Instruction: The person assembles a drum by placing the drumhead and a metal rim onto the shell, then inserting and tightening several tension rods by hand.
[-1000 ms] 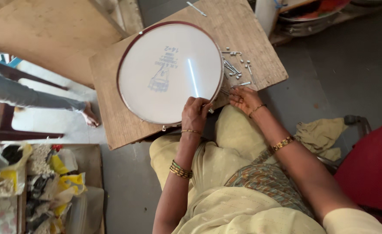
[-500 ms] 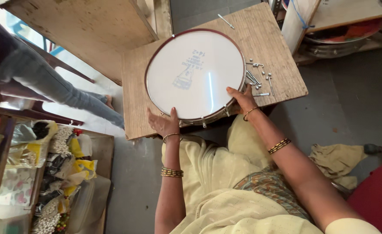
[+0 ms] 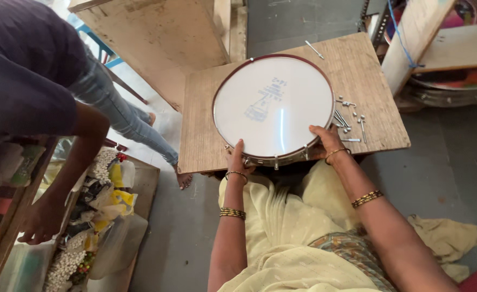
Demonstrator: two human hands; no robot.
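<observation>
Two bare hands are laid on the near rim of a round drum (image 3: 273, 105), which rests flat on a wooden board (image 3: 206, 130) in front of the seated person. The left hand (image 3: 237, 158) is set against the lower left edge of the drum, fingers held together and pointing up along the metal hoop, nothing being pinched. The right hand (image 3: 328, 139) is placed at the lower right edge, its fingers pressed close over the rim where the white skin meets the dark red band. Bangles are worn on both wrists.

Several loose bolts (image 3: 349, 116) are scattered on the board just beside the drum's right side, near the right hand, and one more metal rod (image 3: 314, 49) lies apart at the far edge. A pale yellow garment (image 3: 282, 216) is draped across the lap below the board. Another person (image 3: 44, 92) in a dark top and jeans is seen bending at the left, one hand lowered to a shelf of packets (image 3: 98, 216).
</observation>
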